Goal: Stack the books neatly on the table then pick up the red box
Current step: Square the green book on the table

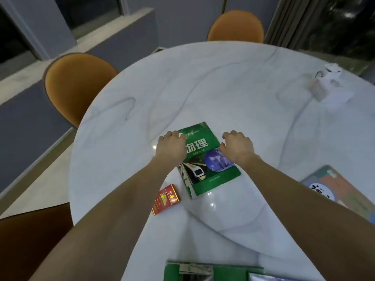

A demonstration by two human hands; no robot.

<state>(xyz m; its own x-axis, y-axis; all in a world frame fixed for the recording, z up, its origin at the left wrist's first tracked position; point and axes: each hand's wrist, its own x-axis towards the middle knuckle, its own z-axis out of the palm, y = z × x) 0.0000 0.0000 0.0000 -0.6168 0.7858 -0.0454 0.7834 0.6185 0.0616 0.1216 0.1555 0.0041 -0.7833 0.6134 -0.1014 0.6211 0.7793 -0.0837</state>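
A green book (211, 171) with a train on its cover lies in the middle of the white marble table (203, 82), with another book's pages showing under its left edge. My left hand (172, 148) grips the book's left side, fingers curled over the edge. My right hand (239, 148) grips the right side the same way. A small red box (166, 198) lies on the table just left of and nearer than the book, beside my left forearm. Another book (332, 189) with a blue and orange cover lies at the right. A third, green book (213, 270) sits at the near edge.
Three orange chairs stand around the round table: one at the far side (235, 27), one at the left (77, 86), one at the near left (34, 240). A white tissue pack (326, 84) sits at the far right of the table.
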